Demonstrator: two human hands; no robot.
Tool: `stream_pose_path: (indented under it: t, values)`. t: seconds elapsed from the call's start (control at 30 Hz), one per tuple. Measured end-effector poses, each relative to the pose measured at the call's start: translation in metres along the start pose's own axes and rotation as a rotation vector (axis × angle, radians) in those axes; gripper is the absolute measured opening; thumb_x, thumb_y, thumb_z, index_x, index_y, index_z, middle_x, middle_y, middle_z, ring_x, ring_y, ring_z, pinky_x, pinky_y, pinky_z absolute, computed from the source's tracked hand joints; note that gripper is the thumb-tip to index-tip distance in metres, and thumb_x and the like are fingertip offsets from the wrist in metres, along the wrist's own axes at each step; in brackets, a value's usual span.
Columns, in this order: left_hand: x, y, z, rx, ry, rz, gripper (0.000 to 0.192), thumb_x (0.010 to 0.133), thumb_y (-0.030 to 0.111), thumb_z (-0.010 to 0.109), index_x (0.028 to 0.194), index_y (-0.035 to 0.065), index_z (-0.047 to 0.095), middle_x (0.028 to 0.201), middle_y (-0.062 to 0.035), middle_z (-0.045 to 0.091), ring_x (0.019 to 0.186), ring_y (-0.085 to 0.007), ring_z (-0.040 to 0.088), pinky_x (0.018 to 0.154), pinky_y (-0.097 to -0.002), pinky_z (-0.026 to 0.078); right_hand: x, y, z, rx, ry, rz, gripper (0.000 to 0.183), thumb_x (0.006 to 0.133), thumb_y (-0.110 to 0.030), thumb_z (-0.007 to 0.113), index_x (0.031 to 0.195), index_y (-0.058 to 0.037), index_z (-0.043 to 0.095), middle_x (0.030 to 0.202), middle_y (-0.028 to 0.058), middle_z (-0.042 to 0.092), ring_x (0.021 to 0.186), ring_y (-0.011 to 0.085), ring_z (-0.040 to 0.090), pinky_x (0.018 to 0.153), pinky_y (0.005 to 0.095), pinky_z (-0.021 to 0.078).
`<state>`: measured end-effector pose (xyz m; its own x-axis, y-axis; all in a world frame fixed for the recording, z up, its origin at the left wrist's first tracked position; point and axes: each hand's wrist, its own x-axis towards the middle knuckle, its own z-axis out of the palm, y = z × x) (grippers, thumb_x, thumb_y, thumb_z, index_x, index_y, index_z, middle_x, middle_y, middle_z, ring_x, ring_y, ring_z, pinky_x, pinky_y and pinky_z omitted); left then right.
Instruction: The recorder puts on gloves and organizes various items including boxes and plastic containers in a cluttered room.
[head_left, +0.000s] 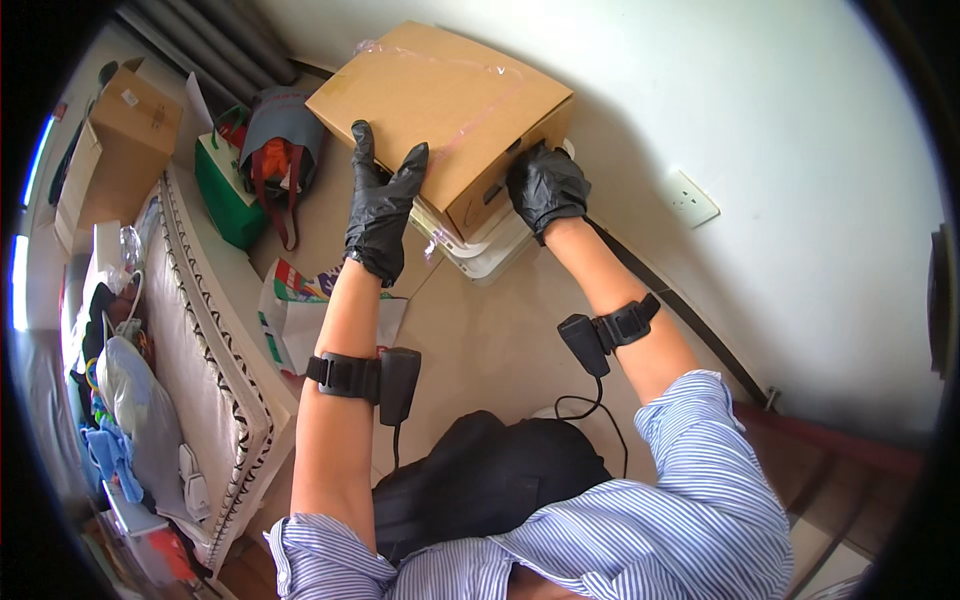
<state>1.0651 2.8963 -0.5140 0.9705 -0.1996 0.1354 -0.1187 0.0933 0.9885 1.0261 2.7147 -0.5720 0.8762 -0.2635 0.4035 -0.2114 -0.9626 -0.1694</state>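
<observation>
A closed brown cardboard box (450, 105) with clear tape across its top sits over a white plastic container (495, 259) by the wall. My left hand (382, 202), in a black glove, holds the box's near left edge. Two of its digits lie spread over the top edge; the others are hidden. On the box's right side, near dark cut-out slots, my right hand (550, 186), also gloved in black, grips with curled fingers. Its fingertips are hidden against the cardboard. A loose end of tape (433, 244) hangs below the box's near left side.
A wall socket (690, 199) is at the right. Left of the box stand a grey bag (281, 124) and a green-and-white bag (229, 195). A printed bag (322, 315) lies on the floor beside a cluttered bed (202, 360). Cables hang from both forearm straps.
</observation>
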Motion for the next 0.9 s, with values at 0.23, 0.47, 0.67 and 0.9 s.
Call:
stream_pose_path:
  t: [0.23,0.47,0.67,0.9]
  values:
    - [-0.013,-0.025,-0.043,0.054,-0.074,0.003,0.058,0.083,0.006,0.054,0.134,0.0133,0.027,0.129,-0.0133,0.034,0.115,-0.0186,0.039,0.095,-0.0286,0.033,-0.021,0.027,-0.018,0.516,-0.157,-0.010,0.019,0.074,-0.025,0.055,0.079,-0.0104,0.065,0.078,0.0118,0.063,0.073,0.0299,0.060,0.064,0.0372,0.0473]
    - [-0.051,-0.092,-0.060,-0.482,0.136,-0.517,0.050,0.089,0.033,0.043,0.134,0.0228,0.024,0.134,-0.0199,0.024,0.118,-0.0293,0.033,0.097,-0.0364,0.031,-0.065,0.055,0.017,1.326,-0.048,0.550,0.033,0.076,-0.026,0.062,0.093,0.0012,0.058,0.087,0.0119,0.062,0.078,0.0225,0.061,0.070,0.0307,0.0468]
    - [-0.056,-0.127,-0.060,-0.083,-0.115,-0.248,0.048,0.088,0.028,0.046,0.133,0.0261,0.027,0.138,-0.0161,0.016,0.116,-0.0253,0.035,0.090,-0.0348,0.037,-0.047,0.020,-0.001,1.513,-0.313,0.955,0.042,0.076,-0.025,0.064,0.106,0.0000,0.047,0.086,0.0158,0.059,0.069,0.0256,0.062,0.059,0.0317,0.0506]
    - [-0.063,-0.148,-0.058,-0.203,-0.258,-0.164,0.068,0.069,-0.015,0.055,0.129,0.0100,0.034,0.141,-0.0092,0.013,0.125,-0.0218,0.026,0.092,-0.0300,0.038,-0.045,0.008,0.038,2.072,-0.493,0.829,0.033,0.079,-0.016,0.057,0.108,-0.0020,0.048,0.106,0.0153,0.053,0.093,0.0305,0.056,0.075,0.0421,0.0492]
